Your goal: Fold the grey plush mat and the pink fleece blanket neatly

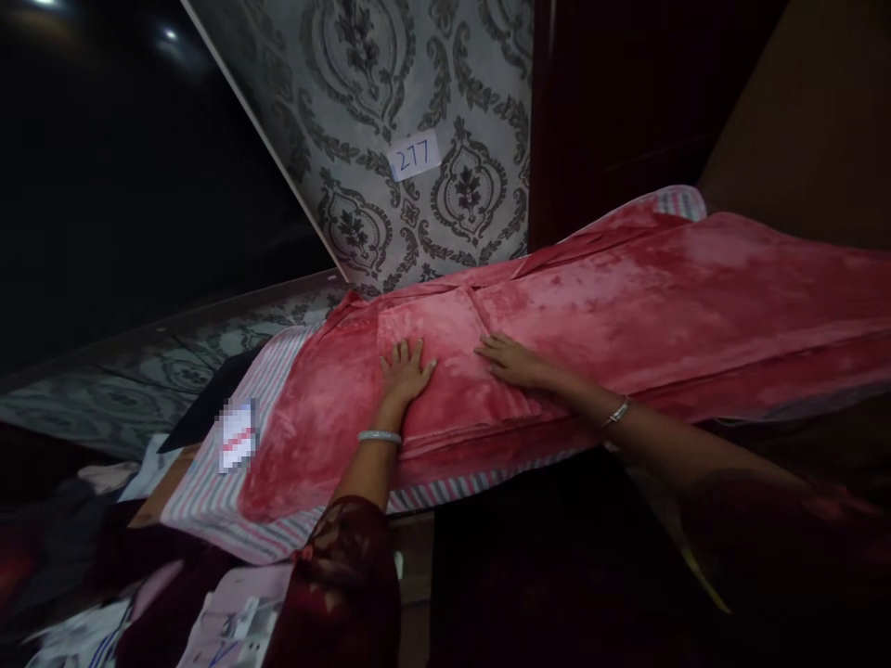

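A long red plush garment (626,288) lies spread over a striped cloth (209,482) on a raised surface. My left hand (406,371) rests flat on it, fingers stretched out, on a folded square panel of the fabric. My right hand (511,360) lies flat just to the right, fingers pointing left across a seam. Each wrist carries a silver bangle. Neither hand holds anything.
A grey damask-patterned wall (418,111) with a paper label reading 277 (415,155) stands behind. A dark wooden panel (613,102) rises at the right. Papers and cloth pieces (229,622) lie at the lower left. The surroundings are dark.
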A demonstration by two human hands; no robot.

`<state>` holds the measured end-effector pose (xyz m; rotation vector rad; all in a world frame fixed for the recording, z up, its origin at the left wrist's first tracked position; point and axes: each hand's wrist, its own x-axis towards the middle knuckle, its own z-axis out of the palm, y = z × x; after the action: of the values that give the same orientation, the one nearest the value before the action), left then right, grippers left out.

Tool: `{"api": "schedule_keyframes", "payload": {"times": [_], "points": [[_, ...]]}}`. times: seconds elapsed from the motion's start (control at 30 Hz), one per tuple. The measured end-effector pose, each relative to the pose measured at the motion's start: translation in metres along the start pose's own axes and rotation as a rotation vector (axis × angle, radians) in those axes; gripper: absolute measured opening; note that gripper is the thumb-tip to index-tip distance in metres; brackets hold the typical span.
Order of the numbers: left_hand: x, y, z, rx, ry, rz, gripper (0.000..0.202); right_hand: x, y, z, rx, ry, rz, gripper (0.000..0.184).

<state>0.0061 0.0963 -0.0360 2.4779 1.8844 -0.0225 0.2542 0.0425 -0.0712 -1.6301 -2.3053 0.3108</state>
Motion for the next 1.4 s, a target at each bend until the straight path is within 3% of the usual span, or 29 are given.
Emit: {"api": "schedule_keyframes", "payload": {"times": [0.1,0.23,0.4,0.6,0.73,0.83,0.93,1.07,1.2,1.3,1.4], "points": [[-0.008,-0.005,-0.007,-0.018,-0.06,0.036,0.069,-0.029,0.007,-0.001,0.098,0.074,-0.092,0.054],[-0.039,-0.011,-0.012,-0.036,-0.062,0.045,0.063,-0.056,0.015,0.007,0.136,0.168,-0.288,0.063],[-0.078,-0.013,-0.011,-0.1,-0.058,0.044,0.06,-0.058,0.022,0.016,0.151,0.297,-0.434,0.053],[-0.092,-0.009,0.002,-0.082,-0.056,0.026,0.061,-0.066,0.026,0.024,0.22,0.426,-0.459,0.04],[-0.092,-0.013,0.01,-0.063,-0.047,0.037,0.064,-0.078,0.03,0.024,0.259,0.381,-0.388,0.04],[-0.091,-0.016,0.006,-0.088,-0.085,0.04,0.065,-0.074,0.025,0.008,0.26,0.274,-0.262,0.036],[-0.084,-0.012,-0.009,-0.112,-0.098,0.038,0.066,-0.05,0.005,-0.018,0.188,0.25,-0.081,0.041],[-0.061,0.005,-0.029,-0.103,0.026,0.013,0.063,0.004,-0.038,-0.033,0.062,0.294,0.025,0.057],[-0.042,0.019,-0.018,-0.04,0.056,-0.045,0.068,0.034,-0.054,-0.003,-0.121,0.212,0.072,0.071],[-0.038,0.018,0.004,-0.006,0.033,-0.058,0.072,0.031,-0.042,0.029,-0.191,0.202,0.089,0.074],[-0.037,0.014,0.018,0.009,0.042,-0.045,0.074,0.025,-0.032,0.043,-0.206,0.225,0.096,0.074]]}}
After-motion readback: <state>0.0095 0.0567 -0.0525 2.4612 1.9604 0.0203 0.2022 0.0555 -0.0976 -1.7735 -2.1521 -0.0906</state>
